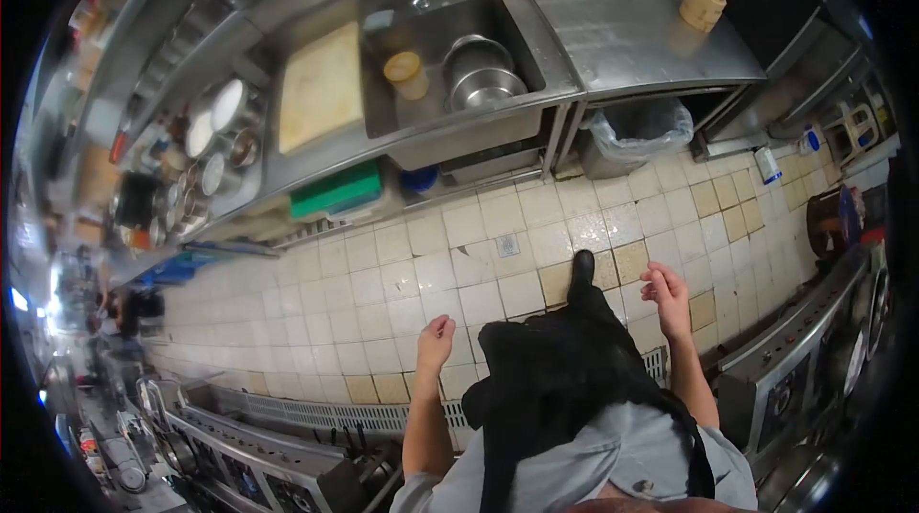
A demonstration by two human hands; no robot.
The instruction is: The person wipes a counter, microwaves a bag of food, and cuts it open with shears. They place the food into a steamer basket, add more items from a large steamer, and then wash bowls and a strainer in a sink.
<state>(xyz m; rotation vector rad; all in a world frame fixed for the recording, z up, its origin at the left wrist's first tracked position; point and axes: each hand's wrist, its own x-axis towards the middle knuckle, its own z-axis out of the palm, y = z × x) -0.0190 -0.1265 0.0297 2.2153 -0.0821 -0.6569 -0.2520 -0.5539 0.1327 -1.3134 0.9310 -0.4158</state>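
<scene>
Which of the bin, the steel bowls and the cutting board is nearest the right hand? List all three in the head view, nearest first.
From the right hand:
1. Bin: ahead, below the counter.
2. Steel bowls: ahead and left, in the sink.
3. Cutting board: farthest left, beside the sink.

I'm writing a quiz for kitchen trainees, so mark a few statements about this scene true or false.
1. The round bamboo steamer stands on the stainless steel counter. True.
2. The large rectangular cream board lies inside the steel sink. False: it lies beside the sink.
3. A clear plastic bag lines the bin. True.
4. The right hand grips a knife. False: nothing shows in it.
</scene>
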